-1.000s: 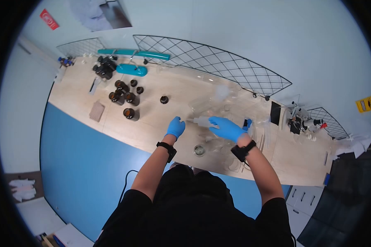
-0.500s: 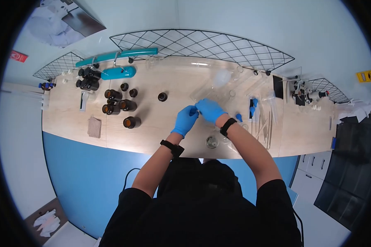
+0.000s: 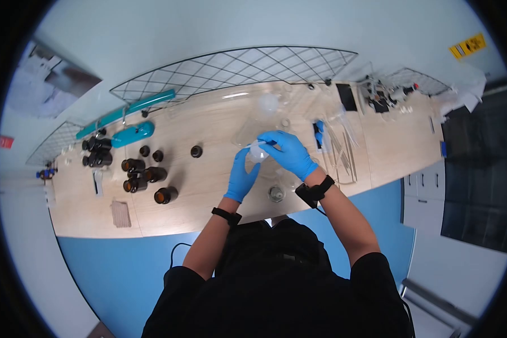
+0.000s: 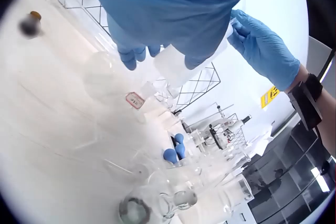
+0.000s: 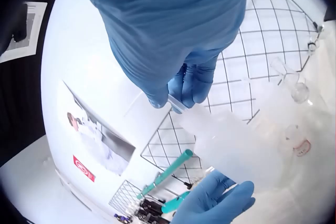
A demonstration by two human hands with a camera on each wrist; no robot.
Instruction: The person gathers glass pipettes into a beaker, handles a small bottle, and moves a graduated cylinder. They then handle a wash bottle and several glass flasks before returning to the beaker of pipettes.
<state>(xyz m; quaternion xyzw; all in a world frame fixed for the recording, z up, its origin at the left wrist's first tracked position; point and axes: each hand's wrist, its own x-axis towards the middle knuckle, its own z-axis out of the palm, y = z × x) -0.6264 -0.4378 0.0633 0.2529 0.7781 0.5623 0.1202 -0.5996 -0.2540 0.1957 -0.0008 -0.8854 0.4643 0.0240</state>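
Note:
A translucent white plastic bottle point(image 3: 258, 154) is between the two blue-gloved hands, above the bench. My left hand point(image 3: 242, 178) grips its body, with fingers and thumb on opposite sides in the left wrist view, where the bottle point(image 4: 173, 67) is partly covered by the hand point(image 4: 163, 22). The right hand point(image 3: 290, 155) pinches the narrow top of the bottle; in the right wrist view the fingertips close on its neck piece point(image 5: 177, 103), and a thin spout points away. The bottle's body point(image 5: 231, 142) hangs between this hand point(image 5: 168, 35) and the left hand point(image 5: 214, 203).
Brown bottles point(image 3: 155, 174) and a folded cloth point(image 3: 120, 214) stand or lie at left. A lone dark cap point(image 3: 196, 151) is near the middle. Glassware point(image 3: 276, 194), blue rubber bulbs point(image 3: 319, 132) and thin rods point(image 3: 343, 155) are at right. A wire grid point(image 3: 236, 67) runs behind.
The left hand has come up to the bottle and grips its body. My right hand has moved left with the bottle and now pinches its top. The head view has turned.

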